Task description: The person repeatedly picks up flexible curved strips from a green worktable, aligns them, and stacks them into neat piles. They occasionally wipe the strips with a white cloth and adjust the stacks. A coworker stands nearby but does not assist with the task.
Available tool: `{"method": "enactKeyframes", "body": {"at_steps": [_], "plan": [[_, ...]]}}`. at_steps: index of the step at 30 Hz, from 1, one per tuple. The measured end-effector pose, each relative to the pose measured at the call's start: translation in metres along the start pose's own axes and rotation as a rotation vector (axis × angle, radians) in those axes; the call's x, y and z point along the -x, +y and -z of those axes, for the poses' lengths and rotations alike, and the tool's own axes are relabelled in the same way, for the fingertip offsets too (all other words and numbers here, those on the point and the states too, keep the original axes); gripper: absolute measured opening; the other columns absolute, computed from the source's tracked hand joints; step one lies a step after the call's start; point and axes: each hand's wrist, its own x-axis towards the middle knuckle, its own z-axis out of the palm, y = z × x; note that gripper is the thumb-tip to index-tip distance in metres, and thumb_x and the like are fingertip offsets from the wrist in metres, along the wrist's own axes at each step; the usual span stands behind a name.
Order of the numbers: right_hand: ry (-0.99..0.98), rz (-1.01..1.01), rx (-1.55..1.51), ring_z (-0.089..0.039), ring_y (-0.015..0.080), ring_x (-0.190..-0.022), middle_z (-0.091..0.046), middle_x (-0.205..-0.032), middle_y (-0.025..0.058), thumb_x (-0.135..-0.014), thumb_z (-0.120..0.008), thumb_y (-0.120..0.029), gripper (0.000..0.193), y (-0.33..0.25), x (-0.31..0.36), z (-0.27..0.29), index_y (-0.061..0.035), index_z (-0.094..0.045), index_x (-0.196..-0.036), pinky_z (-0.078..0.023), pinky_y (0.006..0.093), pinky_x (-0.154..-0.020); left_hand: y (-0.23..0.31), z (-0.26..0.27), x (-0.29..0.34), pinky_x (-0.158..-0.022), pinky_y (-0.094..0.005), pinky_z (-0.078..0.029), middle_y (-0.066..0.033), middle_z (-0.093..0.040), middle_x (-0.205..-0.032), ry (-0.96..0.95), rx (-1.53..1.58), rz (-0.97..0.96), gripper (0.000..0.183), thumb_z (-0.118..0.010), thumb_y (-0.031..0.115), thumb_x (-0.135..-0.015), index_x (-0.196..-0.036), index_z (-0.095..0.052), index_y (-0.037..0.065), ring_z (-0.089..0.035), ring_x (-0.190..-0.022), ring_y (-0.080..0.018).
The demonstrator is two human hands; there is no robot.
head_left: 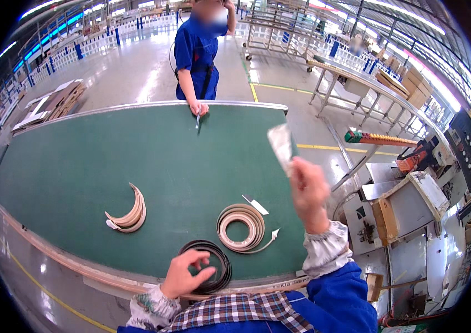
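R hand [308, 190], right of centre — thumb and fingers pinched on the lower end of a pale flat piece [281, 143], piece pointing up and left, apparently raised over the green worktop [174, 155]. L hand [184, 273], bottom centre: thumb and fingers spread in a loose curve over the dark coil [226, 271]; can't tell if they touch it. Up and right of that, the tan coil [257, 227] lies flat, white tag [259, 207] by its upper right edge, white-tipped end trailing right. Farther out, left of centre, a tan curved bundle [140, 208], well apart. Top centre, a co-worker [197, 53] at the far edge, slim tool [197, 122] in hand.

Step in hand, IMO: pale piece being handled w/ R while L minds the dark coil — coil not gripped, AFAICT. Next move prob. calls for a steady R pinch, plus L fingers closing round the coil if it's to be lifted; loose turns could slip.
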Motion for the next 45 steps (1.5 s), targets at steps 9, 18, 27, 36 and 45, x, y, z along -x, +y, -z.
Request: {"method": "enactKeyframes", "body": {"at_steps": [9,18,27,36,45], "plan": [[-0.635,-0.083,0.372,-0.059,0.0205,-0.068,-0.061,-0.070,0.0032,-0.078,-0.058,-0.014,0.009,0.112,0.190,-0.056,-0.0127,-0.060,-0.086,-0.048,0.0358,-0.057,-0.036,0.005,0.028,-0.090,-0.0376,-0.039,-0.0052,-0.067,-0.090,-0.260,-0.465,-0.239,0.052,-0.075,0.046,-0.065,-0.099,-0.065,0.008,-0.062,-0.083,-0.0215],[-0.627,-0.382,0.171,-0.061,0.0260,-0.078,-0.064,-0.083,0.0087,-0.080,-0.059,-0.017,0.024,0.088,0.174,-0.051,-0.0071,-0.058,-0.103,-0.047,0.0400,-0.067,-0.050,0.000,0.021,-0.091,-0.0379,-0.039,-0.0097,-0.067,-0.085,-0.601,-0.714,-0.064,0.052,-0.065,0.053,-0.070,-0.096,-0.067,0.009,-0.062,-0.088,-0.0244],[-0.598,-0.370,-0.188,-0.062,0.0290,-0.065,-0.065,-0.085,0.0107,-0.079,-0.060,-0.010,0.068,0.035,0.124,-0.047,0.0009,-0.024,-0.136,-0.048,0.0385,-0.062,-0.060,-0.014,0.004,-0.059,-0.0426,-0.049,-0.0124,-0.064,-0.075,-0.838,-0.803,-0.014,0.050,-0.053,0.055,-0.080,-0.080,-0.067,0.007,-0.062,-0.068,-0.0336],[-0.180,-0.194,-0.337,-0.062,0.0157,-0.076,-0.061,-0.104,0.0168,-0.080,-0.059,0.001,0.070,0.004,0.036,-0.015,0.0027,-0.018,-0.137,-0.051,0.0264,-0.063,-0.080,-0.001,-0.005,-0.052,-0.0444,-0.048,-0.0187,-0.059,-0.061,-0.223,-0.989,-0.016,0.040,-0.056,0.034,-0.080,-0.057,-0.061,0.001,-0.059,-0.052,-0.0323],[-0.321,-0.130,-0.515,-0.059,0.0172,-0.070,-0.061,-0.098,0.0140,-0.078,-0.058,0.004,0.058,-0.052,0.059,-0.038,0.0009,-0.034,-0.130,-0.049,0.0268,-0.065,-0.076,0.021,-0.020,-0.069,-0.0376,-0.043,-0.0110,-0.059,-0.069,0.151,-0.871,-0.154,0.031,-0.062,0.035,-0.079,-0.074,-0.062,0.005,-0.058,-0.069,-0.0296]]}}
